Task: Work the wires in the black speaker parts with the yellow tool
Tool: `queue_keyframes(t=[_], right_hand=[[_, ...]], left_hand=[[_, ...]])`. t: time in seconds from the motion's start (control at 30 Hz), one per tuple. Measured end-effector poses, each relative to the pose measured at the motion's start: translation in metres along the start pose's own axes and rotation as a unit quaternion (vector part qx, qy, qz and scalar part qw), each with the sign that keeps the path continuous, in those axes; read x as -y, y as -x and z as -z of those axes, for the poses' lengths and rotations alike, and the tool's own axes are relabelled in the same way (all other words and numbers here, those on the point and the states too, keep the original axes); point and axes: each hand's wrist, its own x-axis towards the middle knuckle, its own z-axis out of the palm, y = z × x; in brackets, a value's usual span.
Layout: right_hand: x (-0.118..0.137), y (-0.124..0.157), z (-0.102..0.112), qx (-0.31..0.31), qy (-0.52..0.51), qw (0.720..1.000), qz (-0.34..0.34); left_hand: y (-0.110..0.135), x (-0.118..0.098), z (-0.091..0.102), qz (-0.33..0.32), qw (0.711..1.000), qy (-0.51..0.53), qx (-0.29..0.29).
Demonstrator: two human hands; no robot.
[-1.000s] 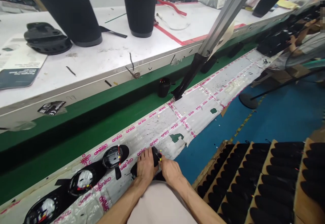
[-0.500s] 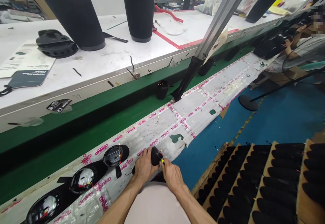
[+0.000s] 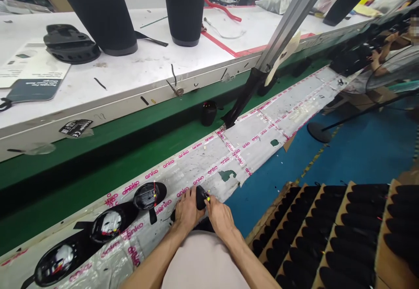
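Note:
My left hand (image 3: 187, 210) is wrapped round a black rounded housing (image 3: 200, 196), pressing it down near the front edge of the taped ledge. My right hand (image 3: 220, 214) is closed at the end of that housing, fingertips pinched on a wire with a yellow connector (image 3: 207, 198). The palm and fingers hide most of the housing and the wire's run. Left of my hands lie several black housings, open end up: one with red and yellow wires (image 3: 149, 195), another with a shiny inside (image 3: 110, 224), and one nearer (image 3: 59, 263).
A white bench (image 3: 137, 70) stands beyond a green belt (image 3: 176, 136), with tall black cylinders (image 3: 183, 9) on it. A metal post (image 3: 284, 27) rises at its edge. Cardboard dividers (image 3: 340, 206) with rows of black housings are at right. A co-worker's hands (image 3: 376, 57) show far right.
The view has tilted slightly, so the bench sits a little higher in the picture. Both hands keep their hold on the housing and wire, with only small shifts.

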Motion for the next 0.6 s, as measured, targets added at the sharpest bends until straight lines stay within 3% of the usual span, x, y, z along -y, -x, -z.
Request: queue_keyframes(t=[0.23, 0.6], right_hand=[[-0.0031, -0.0004, -0.0012, 0.015, -0.001, 1.000, 0.014], [-0.0056, 0.0008, -0.0024, 0.034, 0.008, 0.999, 0.010]], left_hand=[[0.0000, -0.0052, 0.0064, 0.018, 0.999, -0.006, 0.030], [0.0006, -0.0064, 0.0076, 0.012, 0.999, -0.010, 0.030]])
